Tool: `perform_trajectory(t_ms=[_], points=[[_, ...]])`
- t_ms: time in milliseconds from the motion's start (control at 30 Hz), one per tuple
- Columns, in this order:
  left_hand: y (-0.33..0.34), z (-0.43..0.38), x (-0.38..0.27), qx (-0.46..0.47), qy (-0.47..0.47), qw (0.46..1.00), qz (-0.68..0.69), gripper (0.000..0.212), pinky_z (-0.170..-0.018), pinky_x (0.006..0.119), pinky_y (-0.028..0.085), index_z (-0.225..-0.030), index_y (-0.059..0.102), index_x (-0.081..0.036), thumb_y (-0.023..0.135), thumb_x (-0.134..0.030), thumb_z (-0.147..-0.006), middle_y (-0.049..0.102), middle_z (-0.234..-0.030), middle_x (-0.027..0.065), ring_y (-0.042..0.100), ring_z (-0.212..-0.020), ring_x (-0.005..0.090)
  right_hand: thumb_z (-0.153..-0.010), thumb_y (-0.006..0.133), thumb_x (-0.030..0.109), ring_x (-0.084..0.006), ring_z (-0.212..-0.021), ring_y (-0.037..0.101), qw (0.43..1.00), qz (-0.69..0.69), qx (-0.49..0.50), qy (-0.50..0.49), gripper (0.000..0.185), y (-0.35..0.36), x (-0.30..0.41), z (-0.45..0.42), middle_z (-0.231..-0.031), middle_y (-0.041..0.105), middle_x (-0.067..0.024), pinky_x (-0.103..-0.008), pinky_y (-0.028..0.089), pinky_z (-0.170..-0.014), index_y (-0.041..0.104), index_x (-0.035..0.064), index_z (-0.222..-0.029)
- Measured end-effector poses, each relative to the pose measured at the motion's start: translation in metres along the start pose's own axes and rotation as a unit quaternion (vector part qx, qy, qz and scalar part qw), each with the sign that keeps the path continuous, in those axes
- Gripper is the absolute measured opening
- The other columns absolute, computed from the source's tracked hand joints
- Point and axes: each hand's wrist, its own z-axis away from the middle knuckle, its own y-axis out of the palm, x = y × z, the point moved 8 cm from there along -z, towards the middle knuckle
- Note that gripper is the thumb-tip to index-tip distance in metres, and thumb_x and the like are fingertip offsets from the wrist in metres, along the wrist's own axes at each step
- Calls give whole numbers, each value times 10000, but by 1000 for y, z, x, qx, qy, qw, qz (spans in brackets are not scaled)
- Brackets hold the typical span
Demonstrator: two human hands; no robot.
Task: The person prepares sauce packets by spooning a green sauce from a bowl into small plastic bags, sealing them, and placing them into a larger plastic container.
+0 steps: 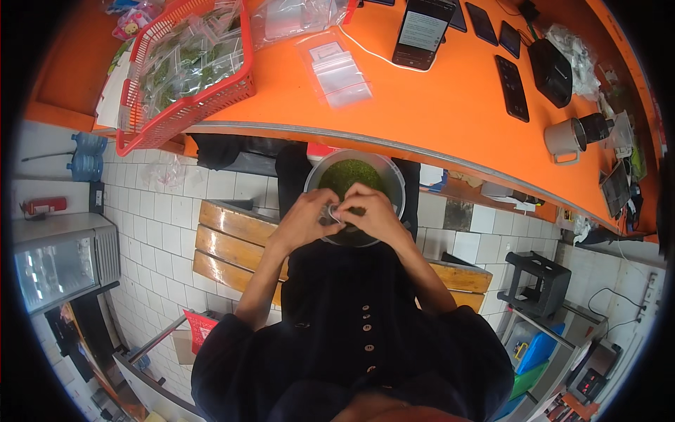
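Note:
Both hands meet over a round pale tub [396, 179] that sits on my lap. A mass of finely chopped green plant matter [350, 173] lies inside it. Between my fingers is a small clear plastic bag [333, 212], bunched up and mostly hidden. My left hand [307, 217] grips it from the left. From the other side, my right hand [372, 211] pinches it at thumb and fingertips. Whether anything is inside the bag cannot be made out.
On the orange table [437, 111] stands a red plastic basket [237, 84] of zip bags holding green matter. A pack of empty zip bags [341, 79], a lit phone [423, 34], several other phones and a metal mug [564, 138] lie beyond. Beneath me is a slatted wooden bench [232, 240].

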Motion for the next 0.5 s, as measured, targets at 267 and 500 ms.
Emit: perform_trajectory(t_ms=[267, 500], points=[[-34, 23, 43, -133, 8, 981, 142, 588, -986, 373, 502, -1209, 660, -27, 935, -195, -718, 710, -1067, 90, 670, -1062, 233, -972, 636, 175, -342, -934, 745, 932, 361, -32, 32, 225, 40, -119, 1, -1071, 756, -157, -423, 595, -824, 760, 4, -1047], [-27, 29, 51, -119, -14, 979, 163, 556, -1019, 366, 487, -1247, 669, -34, 902, -190, -767, 725, -1129, 91, 672, -1099, 208, -885, 579, 68, -390, -994, 749, 877, 385, 212, 194, 228, 70, -174, 20, -989, 761, -224, -472, 606, -853, 789, 12, -953]])
